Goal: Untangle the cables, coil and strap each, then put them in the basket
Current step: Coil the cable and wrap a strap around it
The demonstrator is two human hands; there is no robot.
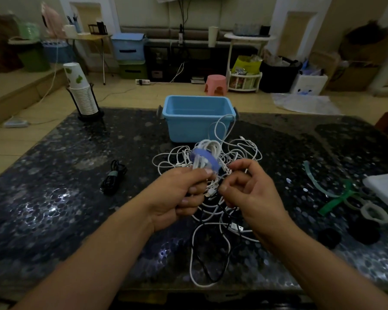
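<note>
No text, label, brand or number can be read anywhere. The cups (76,80) left of the basket (198,118) bear only green blotches, and the white box (308,85) far right of it only a blue drawing.

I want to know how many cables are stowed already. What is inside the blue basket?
The blue basket shows bare inner walls and nothing in it; its near wall hides the floor closest to the camera. A white cable loop rises in front of it.
</note>
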